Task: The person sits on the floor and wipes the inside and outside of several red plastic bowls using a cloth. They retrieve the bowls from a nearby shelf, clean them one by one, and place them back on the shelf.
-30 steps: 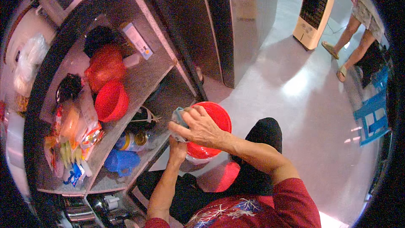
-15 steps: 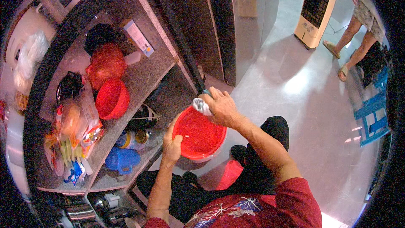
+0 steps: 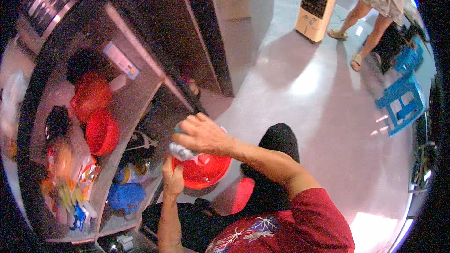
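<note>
A red plastic basin (image 3: 206, 173) is held out in front of my knees. My left hand (image 3: 172, 179) grips its left rim, thumb toward the inside. In my right hand (image 3: 204, 134) is a bunched, light grey cloth (image 3: 181, 152) with a bit of teal showing by the fingers. Cloth and hand are over the basin's upper left rim, close above my left hand, and cover part of the basin's inside. Motion blurs the right fingers somewhat.
An open cabinet at left holds a red bowl (image 3: 102, 132), a red bag (image 3: 91, 97), packaged food and a blue plastic jug (image 3: 125, 197). A tan air cooler (image 3: 317, 9), another person's legs (image 3: 370, 33) and a blue stool (image 3: 402, 105) are at the far right.
My right hand has moved the cloth left and down along the rim, closer to my left hand. My left hand still holds the basin. The view has shifted, moving the surroundings leftward.
</note>
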`<state>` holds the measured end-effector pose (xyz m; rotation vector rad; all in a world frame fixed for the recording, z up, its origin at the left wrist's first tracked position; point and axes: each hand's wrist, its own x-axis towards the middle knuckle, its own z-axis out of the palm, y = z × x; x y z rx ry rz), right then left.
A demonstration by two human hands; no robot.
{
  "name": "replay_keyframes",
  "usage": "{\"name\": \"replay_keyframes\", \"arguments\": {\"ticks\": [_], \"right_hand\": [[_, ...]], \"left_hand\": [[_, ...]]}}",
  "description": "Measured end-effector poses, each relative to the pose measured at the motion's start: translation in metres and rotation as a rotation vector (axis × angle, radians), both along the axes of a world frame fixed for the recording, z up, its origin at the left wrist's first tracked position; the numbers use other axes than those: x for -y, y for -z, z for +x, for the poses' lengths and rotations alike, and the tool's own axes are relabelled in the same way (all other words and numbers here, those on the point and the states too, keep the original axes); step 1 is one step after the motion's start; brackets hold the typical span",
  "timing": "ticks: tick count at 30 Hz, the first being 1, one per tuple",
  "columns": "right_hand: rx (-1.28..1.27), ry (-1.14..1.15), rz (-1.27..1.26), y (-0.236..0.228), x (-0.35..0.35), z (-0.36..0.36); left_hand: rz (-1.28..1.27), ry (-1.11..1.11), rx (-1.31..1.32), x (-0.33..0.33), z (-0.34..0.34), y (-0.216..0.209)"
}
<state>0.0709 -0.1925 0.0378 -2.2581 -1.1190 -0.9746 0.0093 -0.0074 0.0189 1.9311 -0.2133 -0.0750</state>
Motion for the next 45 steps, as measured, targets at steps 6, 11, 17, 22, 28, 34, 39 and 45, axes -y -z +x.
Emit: {"name": "replay_keyframes", "arguments": {"ticks": [6,11,17,22,28,34,39,45], "right_hand": [[-0.349,0.241,0.355,0.015,0.017,0.018],[-0.527,0.315,0.396,0.040,0.018,0.029],[-0.270,0.103,0.141,0.015,0.029,0.014],[0.018,-0.090,-0.068,0.001,0.003,-0.014],[-0.065,0.032,0.000,0.009,0.012,0.006],[-0.341,0.412,0.026,0.034,0.020,0.021],[-0.098,0.442,-0.119,0.033,0.013,0.007],[-0.366,0.303,-0.291,0.036,-0.003,-0.028]], "left_hand": [[-0.279,-0.098,0.093,0.016,-0.001,-0.023],[-0.338,-0.179,0.115,0.020,0.001,-0.025],[-0.294,0.043,-0.153,0.003,0.014,-0.034],[-0.107,0.267,-0.287,0.002,0.022,-0.036],[-0.057,0.119,-0.063,0.005,0.012,-0.021],[-0.388,-0.126,0.016,0.007,0.012,-0.012],[-0.482,-0.306,0.065,0.007,0.014,-0.009],[-0.524,-0.387,0.090,0.014,0.014,-0.005]]}}
